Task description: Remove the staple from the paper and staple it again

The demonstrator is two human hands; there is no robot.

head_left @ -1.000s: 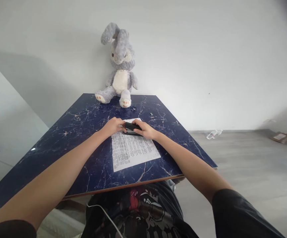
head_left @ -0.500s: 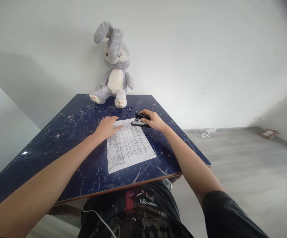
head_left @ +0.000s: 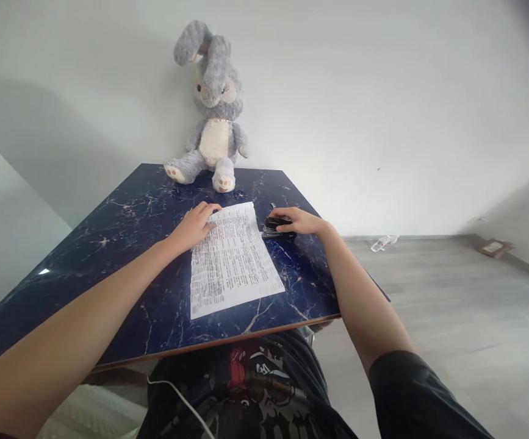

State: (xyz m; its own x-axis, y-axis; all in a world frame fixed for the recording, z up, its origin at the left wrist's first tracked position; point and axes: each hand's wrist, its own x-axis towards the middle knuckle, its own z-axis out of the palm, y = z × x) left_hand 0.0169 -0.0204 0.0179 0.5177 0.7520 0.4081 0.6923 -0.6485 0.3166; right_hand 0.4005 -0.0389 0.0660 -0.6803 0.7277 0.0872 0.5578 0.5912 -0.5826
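Fingers wrapped around the black stapler, the right hand is shifting it right of the printed paper, uncovering the far edge, while the left hand, fingers half-spread, is resting at its far-left corner.

White printed paper lies just beside a black stapler

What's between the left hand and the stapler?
The upper part of the printed paper, in the head view: left hand at its left edge, stapler by its right.
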